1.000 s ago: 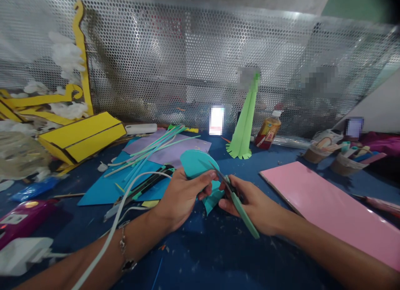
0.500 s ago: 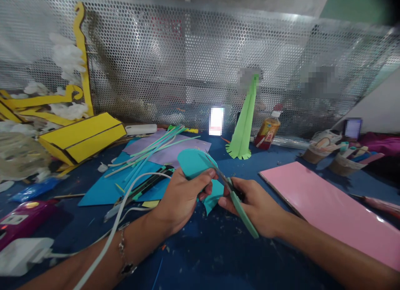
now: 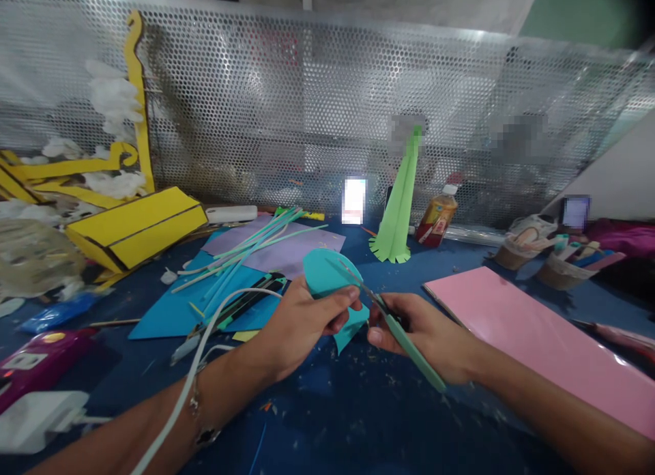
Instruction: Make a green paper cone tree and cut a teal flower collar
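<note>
My left hand [image 3: 301,321] pinches a curved piece of teal foam sheet [image 3: 327,274] above the dark blue table [image 3: 348,407]. In my right hand [image 3: 424,335] is a pair of scissors with green handles [image 3: 404,338]. Its blades [image 3: 358,284] reach into the teal piece near my left thumb. A white cable [image 3: 205,338] lies across my left forearm.
A pink sheet [image 3: 537,345] lies at the right. At the left are blue and purple paper [image 3: 168,311], thin teal strips [image 3: 250,246], a utility knife [image 3: 240,304] and yellow foam shapes [image 3: 138,222]. A green paper cone [image 3: 399,209], a bottle [image 3: 437,219] and small baskets [image 3: 563,267] stand before a perforated metal screen.
Both hands have shifted slightly right with the teal piece and the scissors. The scissor blades have moved a little further along the teal piece.
</note>
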Motion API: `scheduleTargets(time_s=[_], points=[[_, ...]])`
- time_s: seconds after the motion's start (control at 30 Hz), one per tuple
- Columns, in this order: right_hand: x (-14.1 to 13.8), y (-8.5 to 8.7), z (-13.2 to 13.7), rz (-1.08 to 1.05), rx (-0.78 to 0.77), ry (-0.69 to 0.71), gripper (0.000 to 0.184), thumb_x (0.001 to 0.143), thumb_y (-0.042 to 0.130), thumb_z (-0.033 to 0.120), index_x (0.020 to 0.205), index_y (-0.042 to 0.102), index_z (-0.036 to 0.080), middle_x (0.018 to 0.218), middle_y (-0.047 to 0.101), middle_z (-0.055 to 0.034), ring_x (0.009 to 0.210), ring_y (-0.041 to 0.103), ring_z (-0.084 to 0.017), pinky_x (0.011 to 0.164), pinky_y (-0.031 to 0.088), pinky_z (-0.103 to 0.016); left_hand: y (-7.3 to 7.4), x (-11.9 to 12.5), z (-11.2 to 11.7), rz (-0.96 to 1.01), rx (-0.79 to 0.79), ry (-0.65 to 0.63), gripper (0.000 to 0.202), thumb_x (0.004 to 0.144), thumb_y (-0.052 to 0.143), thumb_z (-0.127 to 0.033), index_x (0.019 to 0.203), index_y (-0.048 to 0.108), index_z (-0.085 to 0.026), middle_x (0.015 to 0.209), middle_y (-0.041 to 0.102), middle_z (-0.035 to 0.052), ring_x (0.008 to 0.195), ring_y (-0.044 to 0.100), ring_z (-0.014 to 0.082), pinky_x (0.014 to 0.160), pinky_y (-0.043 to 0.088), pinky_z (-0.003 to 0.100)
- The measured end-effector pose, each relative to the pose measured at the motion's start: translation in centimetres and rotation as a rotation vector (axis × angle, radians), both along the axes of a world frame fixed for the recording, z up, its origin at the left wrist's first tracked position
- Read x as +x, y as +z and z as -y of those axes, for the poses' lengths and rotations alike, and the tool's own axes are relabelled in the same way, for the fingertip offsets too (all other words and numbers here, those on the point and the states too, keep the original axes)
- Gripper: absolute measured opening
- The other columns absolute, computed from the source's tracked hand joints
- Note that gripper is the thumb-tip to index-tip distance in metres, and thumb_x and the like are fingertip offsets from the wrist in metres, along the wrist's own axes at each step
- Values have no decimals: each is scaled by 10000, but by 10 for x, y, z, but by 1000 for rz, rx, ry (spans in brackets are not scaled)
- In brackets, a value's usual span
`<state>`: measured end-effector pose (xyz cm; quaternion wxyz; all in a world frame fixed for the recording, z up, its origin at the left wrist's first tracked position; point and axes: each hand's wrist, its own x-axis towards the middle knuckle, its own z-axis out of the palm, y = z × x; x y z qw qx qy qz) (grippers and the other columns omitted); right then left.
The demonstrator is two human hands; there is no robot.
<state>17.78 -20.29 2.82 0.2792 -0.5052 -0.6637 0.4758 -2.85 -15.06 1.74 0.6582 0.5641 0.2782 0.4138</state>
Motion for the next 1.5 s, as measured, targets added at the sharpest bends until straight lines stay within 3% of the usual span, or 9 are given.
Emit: scheduleTargets(time_s=[0.23,0.4,0.6,0.87,1.07,1.3,1.5], points=[[4,0,-1,67,-8,-53,442,796,804,560,753,561,193,682,411,44,629,335,-128,556,270,-274,9,-5,-1,20,-49,-85,307,816,785,-428,702,679,-163,548,495,-24,491,416,93,475,302,233],[5,2,-2,16,-18,1,406,773,830,530,837,606,197,721,438,39,664,363,-138,568,290,-266,4,-6,-4,-120,78,-100,311,866,728,-440,718,686,-169,524,474,-26,481,404,98,475,302,243],[7,2,-1,111,-34,-36,455,796,801,571,732,560,190,656,392,50,623,325,-126,547,260,-270,10,-9,-6,-132,66,-118,298,811,755,-429,721,650,-165,664,603,12,460,416,74,438,309,235],[12,6,-3,75,-79,90,425,783,828,536,872,619,176,740,450,43,683,359,-128,584,297,-250,17,-16,-10,-322,55,-266,320,809,733,-440,714,671,-140,613,567,-4,466,390,70,441,309,225],[11,6,-3,122,-82,54,426,814,801,524,730,569,176,652,369,58,621,301,-111,541,230,-255,24,-18,-9,-295,18,-293,272,790,744,-397,712,641,-158,643,602,-10,462,396,65,418,294,212],[8,5,0,82,-99,105,439,789,817,544,869,587,180,763,452,38,701,372,-131,597,314,-256,30,-21,-7,-467,34,-342,222,820,714,-390,788,656,-178,685,626,-26,458,405,60,424,304,202],[17,4,-2,177,-109,136,452,821,785,561,733,558,180,660,371,56,623,319,-115,547,247,-264,31,-26,-10,-507,21,-417,227,838,718,-407,824,648,-191,725,649,-29,464,400,52,438,304,197]])
